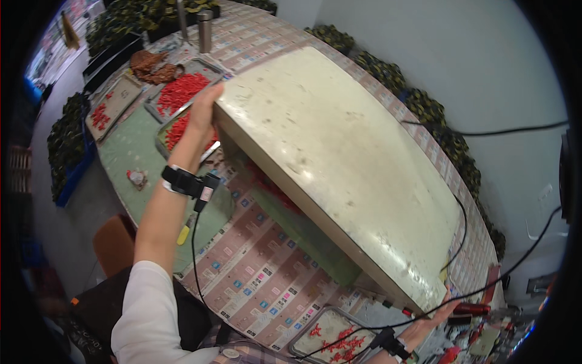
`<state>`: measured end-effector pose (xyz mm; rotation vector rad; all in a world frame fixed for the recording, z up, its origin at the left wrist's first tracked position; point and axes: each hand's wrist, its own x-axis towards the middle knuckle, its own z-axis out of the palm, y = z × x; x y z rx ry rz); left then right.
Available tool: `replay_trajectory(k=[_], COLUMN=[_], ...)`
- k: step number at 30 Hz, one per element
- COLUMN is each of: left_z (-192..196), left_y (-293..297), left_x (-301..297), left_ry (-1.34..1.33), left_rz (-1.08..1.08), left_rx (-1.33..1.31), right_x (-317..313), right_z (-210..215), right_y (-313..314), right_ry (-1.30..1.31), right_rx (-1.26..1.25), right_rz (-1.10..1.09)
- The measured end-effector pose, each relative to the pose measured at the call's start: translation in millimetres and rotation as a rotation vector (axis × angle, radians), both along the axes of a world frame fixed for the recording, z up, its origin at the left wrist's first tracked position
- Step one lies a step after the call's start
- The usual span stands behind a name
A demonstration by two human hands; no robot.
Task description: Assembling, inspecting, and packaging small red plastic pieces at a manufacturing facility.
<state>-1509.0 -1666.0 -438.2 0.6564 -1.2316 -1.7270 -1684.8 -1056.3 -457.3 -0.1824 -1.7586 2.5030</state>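
Note:
A large cream-white box-like cover (339,158), scuffed on its broad face, is tilted up over the table. My left hand (206,110) grips its far left corner, fingers mostly hidden behind the edge. At its near right corner, my right hand (438,314) is closed on the edge, partly hidden by the cover. Beneath the raised edge show a green sheet (303,236) and some red pieces (276,191). Beside my left hand lie trays heaped with small red pieces (182,92). A grey tray (330,312) with red branching pieces sits near my body.
Patterned paper covers the table (254,267), with a green mat (130,161) at left. A steel flask (205,31) stands at the back. Black cables (503,276) cross the right side. Tools clutter the lower right; dark green bundles (382,71) line the wall.

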Motion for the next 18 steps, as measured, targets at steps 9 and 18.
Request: replay_trajectory(k=[9, 18], left_z=[-43.1, -77.4], left_y=[-79.7, -154.7], left_x=[8.7, 8.6], left_ry=[-0.042, -0.165], left_rz=[-0.069, -0.108], left_rx=[0.098, 0.257], right_x=[12.3, 34.7], right_z=[-18.1, -10.9], right_y=[6.9, -3.2], right_ry=[-0.021, -0.011], right_rx=[-0.234, -0.232], right_rz=[0.145, 0.137])
